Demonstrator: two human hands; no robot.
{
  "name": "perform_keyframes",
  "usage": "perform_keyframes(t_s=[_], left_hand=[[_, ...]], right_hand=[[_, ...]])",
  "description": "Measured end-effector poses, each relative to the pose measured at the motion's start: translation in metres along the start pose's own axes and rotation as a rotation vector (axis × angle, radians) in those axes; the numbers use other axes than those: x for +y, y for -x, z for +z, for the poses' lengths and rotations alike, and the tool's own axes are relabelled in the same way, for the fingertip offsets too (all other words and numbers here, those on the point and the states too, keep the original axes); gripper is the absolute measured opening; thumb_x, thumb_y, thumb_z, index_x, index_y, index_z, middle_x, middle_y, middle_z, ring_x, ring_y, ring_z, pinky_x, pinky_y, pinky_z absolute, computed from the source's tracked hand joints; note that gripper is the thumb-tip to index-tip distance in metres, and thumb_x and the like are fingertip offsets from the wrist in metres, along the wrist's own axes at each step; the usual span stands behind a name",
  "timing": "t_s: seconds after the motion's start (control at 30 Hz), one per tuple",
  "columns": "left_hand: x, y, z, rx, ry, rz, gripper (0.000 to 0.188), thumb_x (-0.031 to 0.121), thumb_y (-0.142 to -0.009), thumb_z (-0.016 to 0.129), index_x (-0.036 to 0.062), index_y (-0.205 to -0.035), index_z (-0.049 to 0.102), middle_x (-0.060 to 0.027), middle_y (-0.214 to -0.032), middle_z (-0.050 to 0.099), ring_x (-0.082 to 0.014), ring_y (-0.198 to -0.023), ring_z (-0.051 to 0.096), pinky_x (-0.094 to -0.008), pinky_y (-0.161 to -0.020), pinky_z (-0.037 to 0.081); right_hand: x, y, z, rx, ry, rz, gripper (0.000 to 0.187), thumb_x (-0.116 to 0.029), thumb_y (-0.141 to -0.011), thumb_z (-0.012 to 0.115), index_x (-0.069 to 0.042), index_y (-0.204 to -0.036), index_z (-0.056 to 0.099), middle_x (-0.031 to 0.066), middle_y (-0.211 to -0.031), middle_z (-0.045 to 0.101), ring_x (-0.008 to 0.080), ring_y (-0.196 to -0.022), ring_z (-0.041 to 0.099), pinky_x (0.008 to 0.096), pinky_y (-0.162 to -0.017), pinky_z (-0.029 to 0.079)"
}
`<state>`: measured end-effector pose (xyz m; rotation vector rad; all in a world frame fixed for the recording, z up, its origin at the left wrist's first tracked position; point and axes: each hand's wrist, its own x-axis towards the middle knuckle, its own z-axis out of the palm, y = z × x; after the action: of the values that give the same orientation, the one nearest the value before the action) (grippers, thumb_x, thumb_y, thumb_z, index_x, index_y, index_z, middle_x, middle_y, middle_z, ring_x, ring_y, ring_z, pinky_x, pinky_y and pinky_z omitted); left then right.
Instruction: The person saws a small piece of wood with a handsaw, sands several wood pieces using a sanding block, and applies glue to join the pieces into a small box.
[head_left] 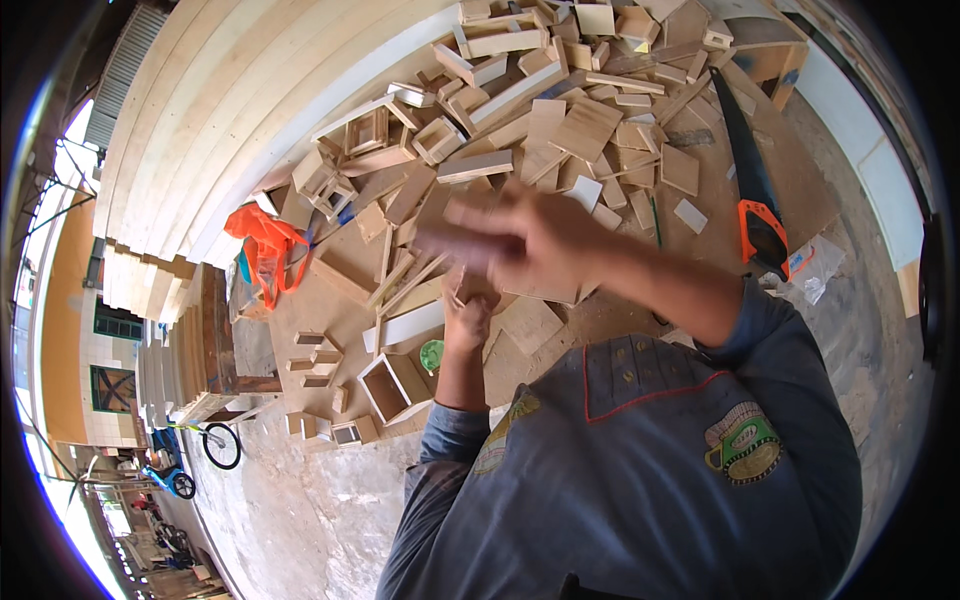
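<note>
Left hand [468,312]: closed on a thin, pale wood strip [455,290], upright.
Right hand [510,240]: blurred above the left; grip cannot be told.
Wood scraps [590,130]: piled beyond both hands.
Handsaw [752,195]: far right of them.

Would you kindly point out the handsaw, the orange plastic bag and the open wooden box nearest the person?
handsaw [765,232]: head view, on its orange-and-black handle.
orange plastic bag [262,240]: head view, on its crumpled middle.
open wooden box [408,376]: head view, on its right wall.

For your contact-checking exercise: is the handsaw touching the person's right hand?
Apart. The head view shows the handsaw lying on the board at the far right, with bare wood scraps between it and the blurred right hand.
</note>
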<state>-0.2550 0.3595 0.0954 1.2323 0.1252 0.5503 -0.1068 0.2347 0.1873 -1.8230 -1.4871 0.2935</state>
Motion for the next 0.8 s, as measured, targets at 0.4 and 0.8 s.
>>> perform_keyframes(t_s=[0.4, 0.8], left_hand=[[0.019, -0.014, 0.012, -0.194, 0.713, -0.218, 0.089, 0.031, -0.061, 0.063, 0.0035, -0.142, 0.037, -0.0256, -0.123, 0.053, -0.0433, -0.11, 0.054, -0.0621, -0.087, 0.048], [0.002, -0.014, -0.019, -0.107, 0.016, -0.175, 0.072, 0.018, -0.061, 0.06, -0.0045, -0.129, 0.05, -0.0114, -0.115, 0.061, -0.023, -0.102, 0.062, -0.0369, -0.091, 0.05]], right_hand=[[0.046, -0.018, -0.028, -0.172, -0.749, 0.166, 0.062, -0.034, -0.083, 0.053, -0.006, -0.139, 0.053, 0.0089, -0.111, 0.062, 0.0199, -0.1, 0.054, 0.0306, -0.095, 0.041], [0.015, -0.012, -0.011, -0.159, -0.245, 0.211, 0.067, -0.03, -0.079, 0.069, -0.009, -0.14, 0.052, 0.0172, -0.1, 0.069, 0.0221, -0.089, 0.069, 0.0344, -0.079, 0.055]])
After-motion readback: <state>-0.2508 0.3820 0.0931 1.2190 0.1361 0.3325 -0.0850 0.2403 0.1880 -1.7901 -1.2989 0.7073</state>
